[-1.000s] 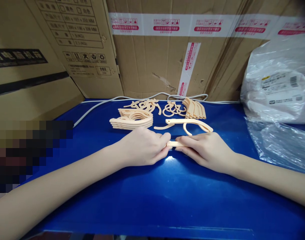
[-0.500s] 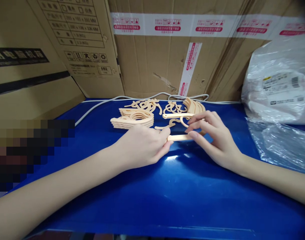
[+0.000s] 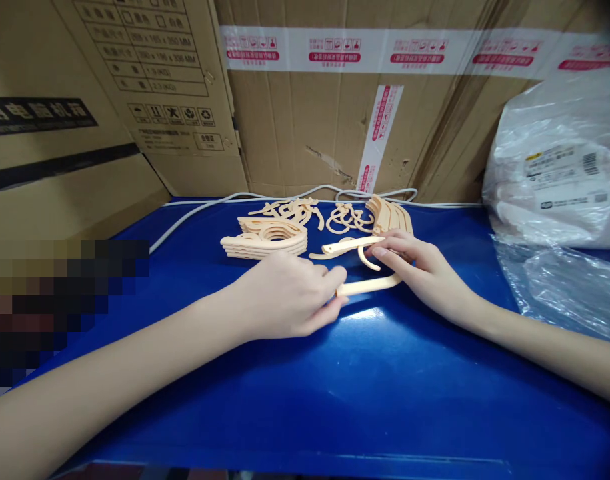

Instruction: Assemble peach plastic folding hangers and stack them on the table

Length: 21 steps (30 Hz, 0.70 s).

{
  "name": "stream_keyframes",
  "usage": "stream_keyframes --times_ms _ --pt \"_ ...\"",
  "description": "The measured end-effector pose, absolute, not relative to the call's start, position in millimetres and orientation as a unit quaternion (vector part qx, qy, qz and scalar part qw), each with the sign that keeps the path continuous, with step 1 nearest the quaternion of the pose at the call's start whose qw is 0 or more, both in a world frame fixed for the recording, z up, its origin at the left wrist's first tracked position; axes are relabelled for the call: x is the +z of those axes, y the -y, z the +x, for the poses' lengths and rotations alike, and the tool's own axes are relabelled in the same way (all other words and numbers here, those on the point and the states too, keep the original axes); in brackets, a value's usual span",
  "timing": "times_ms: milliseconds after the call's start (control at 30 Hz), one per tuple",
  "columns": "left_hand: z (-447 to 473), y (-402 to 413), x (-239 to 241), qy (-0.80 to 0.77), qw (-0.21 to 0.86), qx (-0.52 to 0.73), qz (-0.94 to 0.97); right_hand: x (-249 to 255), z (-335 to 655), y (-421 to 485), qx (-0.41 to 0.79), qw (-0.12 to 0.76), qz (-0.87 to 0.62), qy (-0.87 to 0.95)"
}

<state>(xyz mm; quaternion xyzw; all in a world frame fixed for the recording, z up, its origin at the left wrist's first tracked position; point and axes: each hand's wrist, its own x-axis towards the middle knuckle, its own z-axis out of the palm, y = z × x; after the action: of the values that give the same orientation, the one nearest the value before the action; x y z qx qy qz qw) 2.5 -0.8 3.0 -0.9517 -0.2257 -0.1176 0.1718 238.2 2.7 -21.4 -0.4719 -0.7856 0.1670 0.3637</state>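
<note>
A beige plastic folding hanger (image 3: 369, 287) is held between both hands just above the blue table. My left hand (image 3: 297, 297) pinches the left end of its lower arm. Around the right end, the fingers of my right hand (image 3: 425, 263) are closed; they cover where the two arms seem to meet. The upper arm points left, and a curved hook (image 3: 367, 259) hangs between the arms. Behind my left hand lies a neat stack of folded beige hangers (image 3: 265, 245). Farther back are a heap of loose pieces (image 3: 295, 210), several hooks (image 3: 349, 219) and a stack of hanger arms (image 3: 392, 217).
Cardboard boxes (image 3: 305, 127) wall the back and left of the blue table (image 3: 335, 400). A white cable (image 3: 199, 210) runs along the rear. At right sits a clear plastic bag (image 3: 559, 180) with white labelled contents. Pixelated blocks cover the left edge.
The held hanger has come slightly lower and nearer, its arms now slanting up to the right. My right hand has shifted down and its fingers have closed in around the hanger's right end.
</note>
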Motion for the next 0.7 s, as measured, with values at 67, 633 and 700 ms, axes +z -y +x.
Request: stream_keyframes --times_ms 67,633,700 --pt "3 3 4 0.186 0.134 -0.091 -0.969 -23 239 -4 0.176 0.364 -0.475 0.782" --pt "4 -2 7 0.112 0.168 -0.097 -0.975 -29 240 -6 0.187 0.376 -0.494 0.761" --pt "4 -3 9 0.138 0.194 -0.094 -0.967 -30 241 -7 0.184 0.374 -0.494 0.763"
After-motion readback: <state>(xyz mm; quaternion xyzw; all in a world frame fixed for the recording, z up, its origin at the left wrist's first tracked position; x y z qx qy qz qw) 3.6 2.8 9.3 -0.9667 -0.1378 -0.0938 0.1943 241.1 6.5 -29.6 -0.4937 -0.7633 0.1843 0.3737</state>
